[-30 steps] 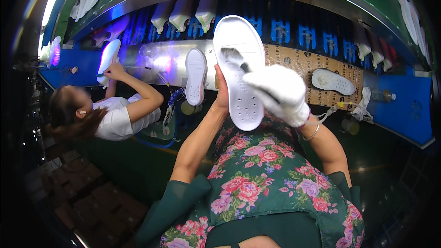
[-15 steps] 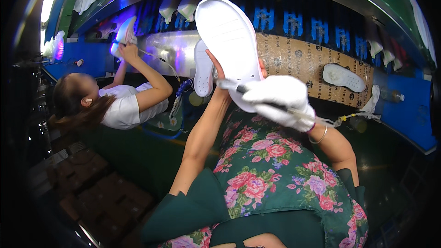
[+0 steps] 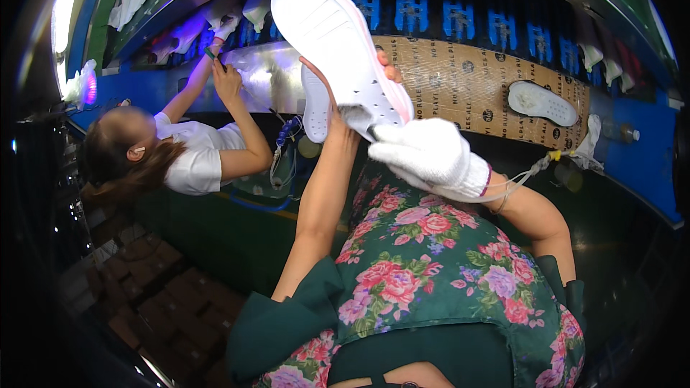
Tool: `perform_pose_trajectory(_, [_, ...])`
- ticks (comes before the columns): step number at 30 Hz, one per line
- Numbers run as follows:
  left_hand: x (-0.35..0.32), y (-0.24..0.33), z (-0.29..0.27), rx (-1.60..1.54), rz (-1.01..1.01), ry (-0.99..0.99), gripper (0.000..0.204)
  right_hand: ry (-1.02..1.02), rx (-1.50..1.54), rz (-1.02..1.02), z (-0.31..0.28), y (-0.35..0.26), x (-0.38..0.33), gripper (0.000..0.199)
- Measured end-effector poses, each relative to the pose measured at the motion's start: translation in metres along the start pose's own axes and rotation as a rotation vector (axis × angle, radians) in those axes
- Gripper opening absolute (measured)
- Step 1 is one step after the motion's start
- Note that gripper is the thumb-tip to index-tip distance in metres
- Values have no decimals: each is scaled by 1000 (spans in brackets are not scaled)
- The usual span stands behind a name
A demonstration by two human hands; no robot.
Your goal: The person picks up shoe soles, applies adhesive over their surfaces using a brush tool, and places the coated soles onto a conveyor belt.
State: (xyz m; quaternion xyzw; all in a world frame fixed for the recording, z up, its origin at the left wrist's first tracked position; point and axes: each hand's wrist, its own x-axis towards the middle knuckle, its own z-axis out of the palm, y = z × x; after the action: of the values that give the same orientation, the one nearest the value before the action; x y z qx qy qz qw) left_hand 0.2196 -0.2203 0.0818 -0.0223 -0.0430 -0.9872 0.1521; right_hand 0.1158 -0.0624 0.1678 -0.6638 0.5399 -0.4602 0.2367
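My bare left hand (image 3: 341, 128) grips a white shoe sole (image 3: 323, 32) with a pinkish side edge from beneath, fingertips curling over its right side. The sole is raised above the bench, inner face up and tilted. In a white knitted glove, my right hand (image 3: 428, 154) is closed around a brush (image 3: 356, 115), its handle mostly hidden by the fingers. The bristles touch the sole's near end, beside small dark holes. A thin clear tube (image 3: 528, 172) runs back past my right wrist. Another white sole (image 3: 316, 108) lies behind my left hand, partly covered.
A worn white sole (image 3: 543, 103) rests on brown cardboard (image 3: 460, 93) along the bench. Blue holders (image 3: 410, 16) line the far side. At right are a clear bottle (image 3: 622, 131) and white cloth (image 3: 591, 140). To my left a co-worker (image 3: 194, 151) reaches toward the line.
The held sole has shifted left and away, tilting to show more of its side edge. The brush has moved onto its near end. The co-worker's hands have gone from a shoe to the line.
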Motion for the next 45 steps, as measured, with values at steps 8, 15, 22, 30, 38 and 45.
perform_pose_trajectory(8, [3, 13, 10, 308, -84, 42, 106, 171, -181, -211, 1, 13, -1, 26])
perform_pose_trajectory(15, [14, 25, 12, 283, -128, 14, 113, 63, 234, -233, 5, 12, -12, 31])
perform_pose_trajectory(22, [28, 31, 1, 407, -288, 86, 100, -4, -258, -212, 4, 12, -12, 44])
perform_pose_trajectory(30, [32, 35, 9, 511, -411, 175, 76, 22, 122, -121, -12, 12, -5, 29])
perform_pose_trajectory(38, [49, 32, 33, 1183, -631, 388, 78, -87, -148, -207, 6, 16, -9, 35])
perform_pose_trajectory(45, [54, 30, 61, 1481, -868, 311, 90, 0, -46, -107, -13, 16, 2, 27])
